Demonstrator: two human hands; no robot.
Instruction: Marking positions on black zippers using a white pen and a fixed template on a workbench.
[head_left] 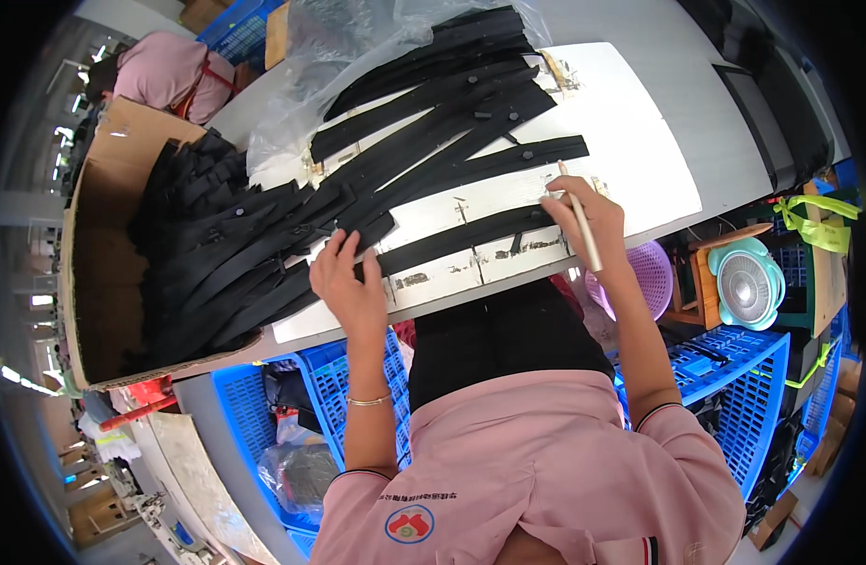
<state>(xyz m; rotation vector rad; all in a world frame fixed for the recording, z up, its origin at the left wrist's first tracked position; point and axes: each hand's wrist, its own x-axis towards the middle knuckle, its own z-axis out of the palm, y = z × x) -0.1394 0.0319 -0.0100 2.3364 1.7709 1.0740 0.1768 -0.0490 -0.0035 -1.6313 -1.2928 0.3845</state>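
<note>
A long black fabric strip (461, 236) lies across a white board (640, 141) in front of me. My right hand (593, 221) is closed around a slim pale pen (581, 218), and its fingertips are at the strip's right end. My left hand (350, 282) rests on the left part of the black strips, its fingers stretched out and apart. Beyond my hands, several more black strips (433, 132) with small dark round pieces on them overlap on the board. Dark marks and lines show on the board's surface near the strip.
At the left, a cardboard box (104, 245) holds a heap of black strips. Clear plastic sheeting (311, 75) lies at the far side. Blue crates (358, 395), a purple basket (645, 278) and a turquoise fan (745, 282) sit below the table edge. A co-worker (169, 75) bends at the far left.
</note>
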